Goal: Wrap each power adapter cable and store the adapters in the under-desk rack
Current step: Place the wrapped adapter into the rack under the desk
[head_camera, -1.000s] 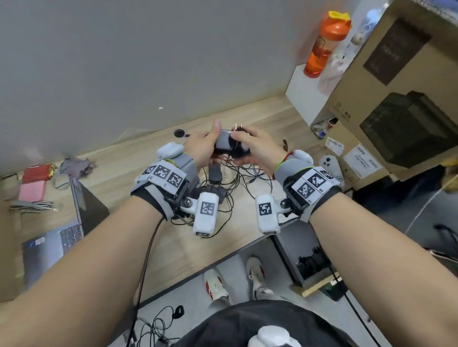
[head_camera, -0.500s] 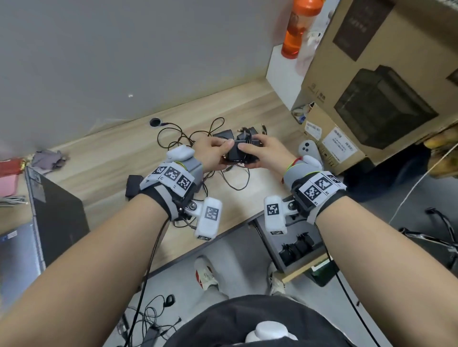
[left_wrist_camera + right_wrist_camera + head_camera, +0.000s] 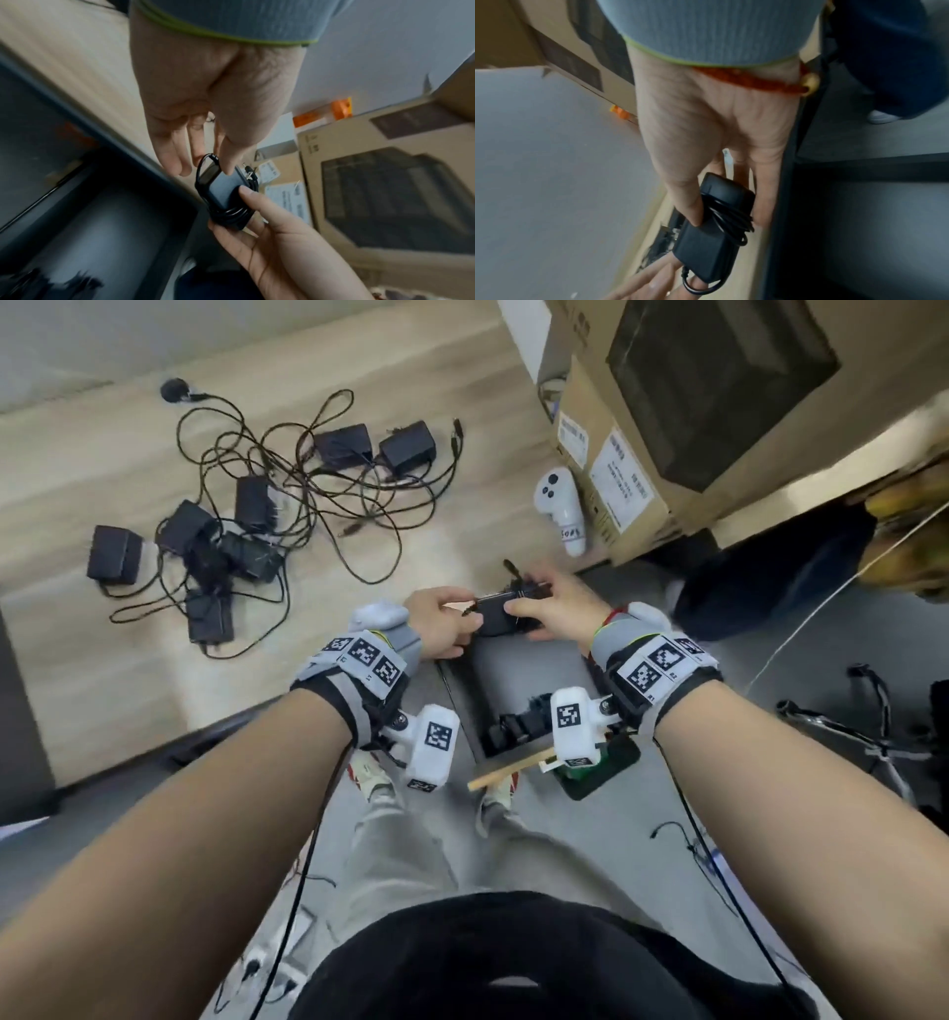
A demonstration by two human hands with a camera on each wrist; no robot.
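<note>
The wrapped adapter (image 3: 506, 616) sat between both hands off the desk edge (image 3: 215, 726), right above the under-desk rack (image 3: 464, 690) — wrapping looked finished, storing was next. The right hand (image 3: 557, 613) gripped it, thumb over the coils; the left hand (image 3: 441, 621) pinched its end. Next, I judged, a lowering into the rack beside the dark adapters (image 3: 518, 724) already inside — without loosening the cable.

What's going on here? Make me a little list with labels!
Held: one black adapter, cable wrapped round it
Left hand: pinches one end of it
Right hand: grips the other end
Where: over the desk's front edge, above the rack
On the desk: a pile of adapters with loose, tangled cables
In the rack: some dark things, blurred
</note>
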